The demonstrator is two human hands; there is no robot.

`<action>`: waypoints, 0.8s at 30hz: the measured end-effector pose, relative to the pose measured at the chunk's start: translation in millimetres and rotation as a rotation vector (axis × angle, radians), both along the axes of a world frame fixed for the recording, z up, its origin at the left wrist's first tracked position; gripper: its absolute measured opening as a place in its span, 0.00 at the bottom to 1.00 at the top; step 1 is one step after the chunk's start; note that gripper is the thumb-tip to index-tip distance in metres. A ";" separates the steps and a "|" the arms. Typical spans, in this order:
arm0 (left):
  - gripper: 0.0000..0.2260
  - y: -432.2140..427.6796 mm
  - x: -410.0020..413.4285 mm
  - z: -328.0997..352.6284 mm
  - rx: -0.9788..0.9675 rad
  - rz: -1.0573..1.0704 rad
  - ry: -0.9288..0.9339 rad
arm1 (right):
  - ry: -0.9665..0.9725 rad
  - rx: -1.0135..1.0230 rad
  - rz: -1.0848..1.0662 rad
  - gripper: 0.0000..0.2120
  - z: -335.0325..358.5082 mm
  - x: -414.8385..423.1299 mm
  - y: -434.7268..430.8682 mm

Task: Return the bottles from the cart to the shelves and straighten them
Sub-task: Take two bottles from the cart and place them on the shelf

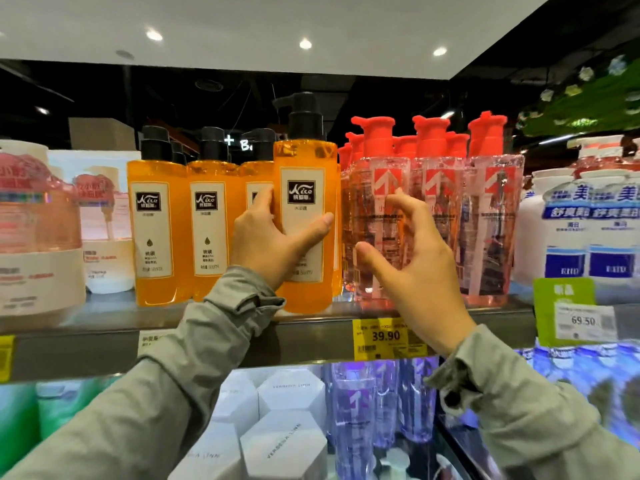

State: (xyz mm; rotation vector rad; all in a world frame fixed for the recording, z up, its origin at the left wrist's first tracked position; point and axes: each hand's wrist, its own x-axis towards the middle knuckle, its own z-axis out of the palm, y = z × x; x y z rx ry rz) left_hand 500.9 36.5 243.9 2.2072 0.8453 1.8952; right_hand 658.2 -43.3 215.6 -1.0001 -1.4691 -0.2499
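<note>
the translucent orange plastic pump bottle (304,220) has a black pump and a cream label bearing a black logo square. left of it stand matching translucent orange bottles (156,230). right of it, clear pink plastic bottles (433,220) carry red pumps and red-and-white arrow labels. below it, a yellow paper price tag (384,336) with black figures marks the grey metal shelf edge (86,351).
</note>
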 end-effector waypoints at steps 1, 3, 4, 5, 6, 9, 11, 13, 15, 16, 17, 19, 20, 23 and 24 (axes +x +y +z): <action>0.23 -2.1 0.4 2.5 0.019 0.009 -0.017 | 0.001 -0.005 0.014 0.25 1.1 0.9 -1.9; 0.22 -5.9 -1.6 6.9 0.045 0.018 -0.048 | 0.012 -0.015 0.067 0.25 0.5 0.6 -5.7; 0.22 -7.8 -4.4 8.9 0.053 0.028 -0.057 | 0.016 -0.022 0.105 0.25 -0.5 -1.0 -7.6; 0.22 -9.7 -8.3 10.2 0.059 0.041 -0.063 | 0.015 -0.034 0.145 0.25 -2.0 -3.2 -8.7; 0.22 -11.6 -13.3 10.6 0.059 0.054 -0.068 | 0.010 -0.051 0.190 0.25 -3.9 -6.5 -9.2; 0.21 -14.8 -30.2 7.3 0.043 0.095 -0.084 | -0.001 -0.102 0.287 0.25 -7.5 -18.3 -4.7; 0.22 -14.3 -38.7 3.3 0.015 0.120 -0.090 | -0.010 -0.120 0.301 0.25 -6.7 -25.5 1.4; 0.23 -10.1 -42.5 -1.6 -0.038 0.130 -0.100 | -0.022 -0.127 0.306 0.25 -5.4 -31.7 6.7; 0.22 -6.7 -40.4 -5.4 -0.110 0.122 -0.116 | -0.039 -0.131 0.309 0.25 -5.8 -33.8 9.9; 0.22 -5.2 -37.8 -6.2 -0.134 0.117 -0.123 | -0.041 -0.133 0.310 0.25 -6.3 -33.5 10.2; 0.22 -3.6 -34.3 -6.4 -0.146 0.114 -0.124 | -0.035 -0.133 0.312 0.25 -6.6 -32.1 10.1; 0.23 -1.5 -24.2 -6.2 -0.159 0.113 -0.098 | -0.009 -0.124 0.316 0.25 -6.5 -26.7 9.2; 0.24 -0.9 -18.0 -6.3 -0.165 0.116 -0.084 | 0.001 -0.120 0.308 0.24 -6.7 -23.3 8.9; 0.30 -1.3 0.6 -9.4 -0.173 0.152 -0.072 | 0.002 -0.111 0.281 0.23 -8.0 -15.8 6.3; 0.31 -2.5 5.9 -9.3 -0.175 0.173 -0.061 | 0.001 -0.105 0.279 0.22 -8.1 -14.8 4.3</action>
